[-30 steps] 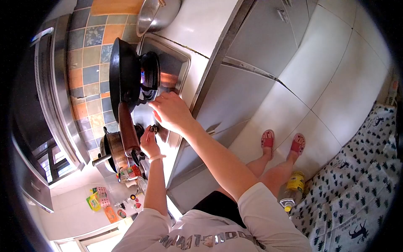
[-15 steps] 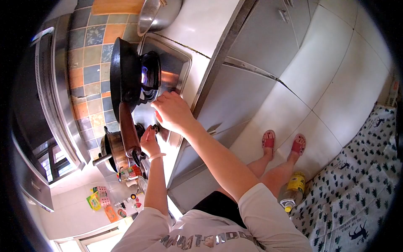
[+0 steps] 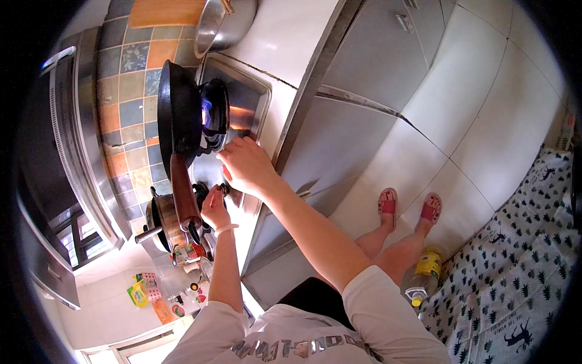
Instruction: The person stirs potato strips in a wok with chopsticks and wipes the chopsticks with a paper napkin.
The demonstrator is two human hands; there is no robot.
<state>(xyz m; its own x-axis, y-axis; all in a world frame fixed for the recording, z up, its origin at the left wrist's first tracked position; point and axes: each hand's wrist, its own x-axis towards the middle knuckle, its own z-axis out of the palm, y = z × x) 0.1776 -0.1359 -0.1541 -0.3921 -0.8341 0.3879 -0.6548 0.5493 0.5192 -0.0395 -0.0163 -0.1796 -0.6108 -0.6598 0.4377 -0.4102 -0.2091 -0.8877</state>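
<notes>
A black wok [image 3: 176, 112] with a brown wooden handle [image 3: 183, 191] sits over a burner [image 3: 214, 109] with a blue flame. At the front of the steel stove [image 3: 245, 94], my right hand [image 3: 244, 165] is closed with its fingers bent down; what it grips, if anything, is hidden. My left hand [image 3: 215, 209] is beside the wok handle, fingers together at a dark stove knob [image 3: 224, 189]. A metal pot [image 3: 165, 218] with a long handle stands behind the wok handle, beyond my left hand.
A steel bowl [image 3: 233, 27] rests on the white counter [image 3: 285, 36]. A range hood [image 3: 66, 127] hangs opposite grey cabinets [image 3: 345, 130]. Colourful packets [image 3: 142, 291] lie beyond the pot. A yellow-labelled bottle [image 3: 426, 270] stands on the floor by a patterned cloth [image 3: 509, 261].
The view has shifted slightly, so the wok, stove and bowl appear a little lower and further left. Both hands keep nearly the same pose by the stove front.
</notes>
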